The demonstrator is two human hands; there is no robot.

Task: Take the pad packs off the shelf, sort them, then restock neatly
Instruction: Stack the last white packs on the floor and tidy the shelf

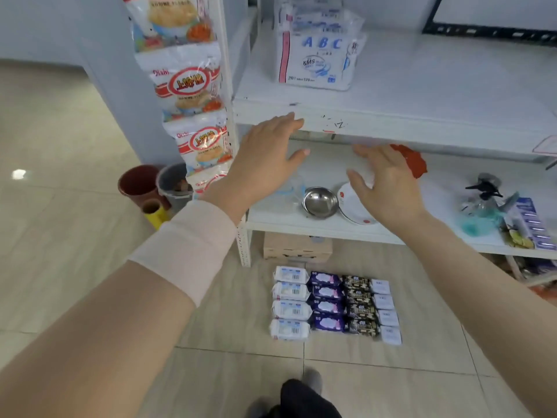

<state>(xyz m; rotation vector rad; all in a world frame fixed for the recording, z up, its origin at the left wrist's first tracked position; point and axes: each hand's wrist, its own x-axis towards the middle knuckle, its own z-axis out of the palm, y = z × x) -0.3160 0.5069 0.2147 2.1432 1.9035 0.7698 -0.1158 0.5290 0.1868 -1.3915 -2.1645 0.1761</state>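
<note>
Several pad packs lie on the floor tiles in four sorted columns: white packs (291,303), purple packs (327,301), black packs (360,306) and small pale packs (385,310). A stack of white ABC pad packs (316,46) stands on the upper shelf (422,95). My left hand (266,158) hovers open in front of that shelf's front edge, fingers spread. My right hand (382,179) is open too, palm down, over the lower shelf (301,221). Neither hand holds anything.
The lower shelf carries a steel bowl (320,202), a white plate (352,212), a red cloth (413,159), a spray bottle (482,194) and small packets (530,224). Snack bags (187,86) hang on the left post. Pots (141,182) and a cardboard box (297,247) sit on the floor.
</note>
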